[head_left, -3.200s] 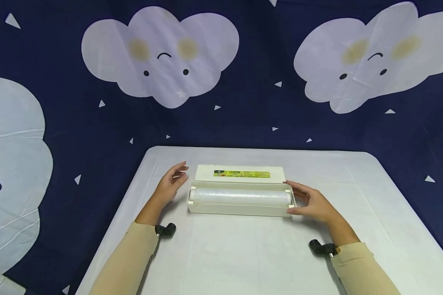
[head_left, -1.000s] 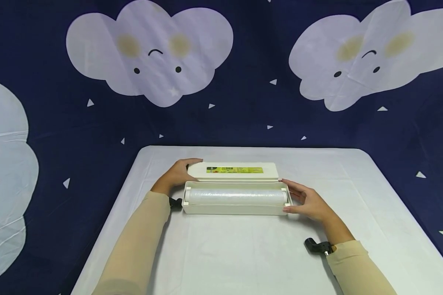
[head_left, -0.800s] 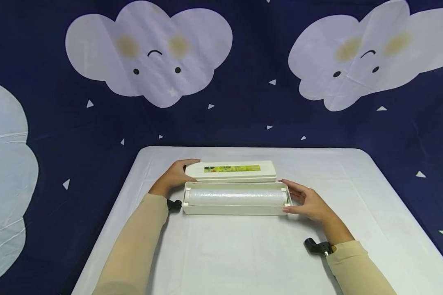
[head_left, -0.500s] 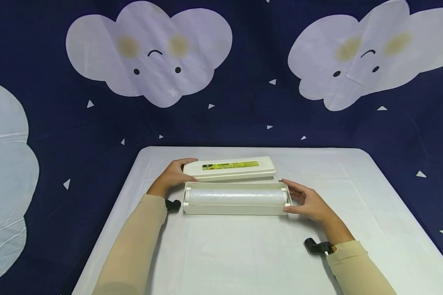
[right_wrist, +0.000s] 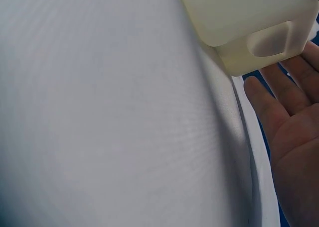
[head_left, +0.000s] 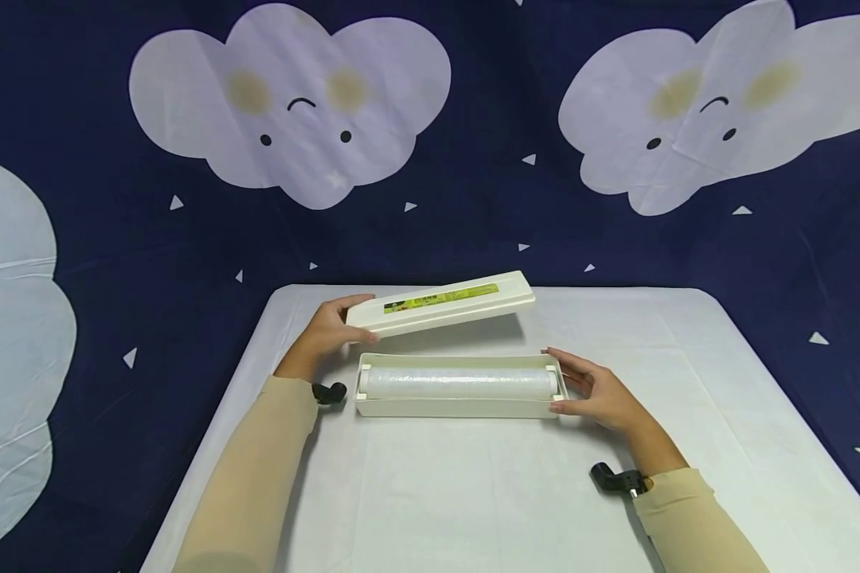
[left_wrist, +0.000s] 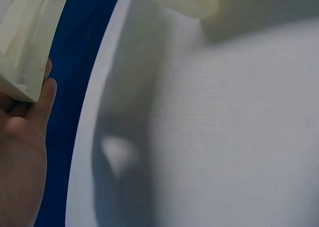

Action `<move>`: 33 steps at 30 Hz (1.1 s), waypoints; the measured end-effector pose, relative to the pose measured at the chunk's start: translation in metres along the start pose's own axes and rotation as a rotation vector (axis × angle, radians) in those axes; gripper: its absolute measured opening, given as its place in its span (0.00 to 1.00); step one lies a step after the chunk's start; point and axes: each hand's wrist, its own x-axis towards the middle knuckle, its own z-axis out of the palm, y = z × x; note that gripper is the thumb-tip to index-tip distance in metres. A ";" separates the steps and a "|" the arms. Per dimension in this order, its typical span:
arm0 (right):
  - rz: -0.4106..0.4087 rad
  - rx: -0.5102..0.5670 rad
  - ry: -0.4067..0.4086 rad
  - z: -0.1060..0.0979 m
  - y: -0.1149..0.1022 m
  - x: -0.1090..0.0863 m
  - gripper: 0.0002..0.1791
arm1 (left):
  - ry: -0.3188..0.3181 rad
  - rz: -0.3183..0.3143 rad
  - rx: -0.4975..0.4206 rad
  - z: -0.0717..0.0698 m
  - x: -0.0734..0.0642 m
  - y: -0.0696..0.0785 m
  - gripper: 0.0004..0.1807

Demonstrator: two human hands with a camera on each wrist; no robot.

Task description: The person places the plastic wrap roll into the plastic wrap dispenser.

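Observation:
A cream plastic lid [head_left: 437, 306] with a yellow-green label is up off the table, its right end higher than its left. My left hand [head_left: 324, 328] grips its left end, thumb at the front edge and fingers behind. In the left wrist view, the underside of the lid [left_wrist: 30, 57] rests against the fingers. In front of it stands the uncovered cling film box [head_left: 459, 408], a roll of cling film [head_left: 459, 383] lying inside. My right hand [head_left: 605, 391] holds the box by its right end, with the thumb at the front corner and fingers at the back one.
White cloth covers the table [head_left: 473, 493], whose rounded far corners show. Behind it hangs a dark blue curtain [head_left: 487, 231] printed with clouds and small triangles. A black wrist camera [head_left: 619, 479] sits at the right cuff, and another wrist camera [head_left: 330, 393] at the left one.
My left hand has taken hold of the lid, which lay behind the box, and lifted it up and back with its right end rising. My right hand keeps holding the box.

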 end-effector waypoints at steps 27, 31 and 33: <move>-0.008 0.025 0.000 0.001 0.000 -0.001 0.54 | -0.001 0.095 -0.148 -0.006 -0.017 0.023 0.49; -0.008 0.026 -0.001 0.001 0.001 0.000 0.54 | -0.011 0.101 -0.130 -0.006 -0.022 0.023 0.48; -0.007 0.026 0.000 0.001 0.001 -0.001 0.54 | -0.019 0.105 -0.126 -0.006 -0.024 0.023 0.48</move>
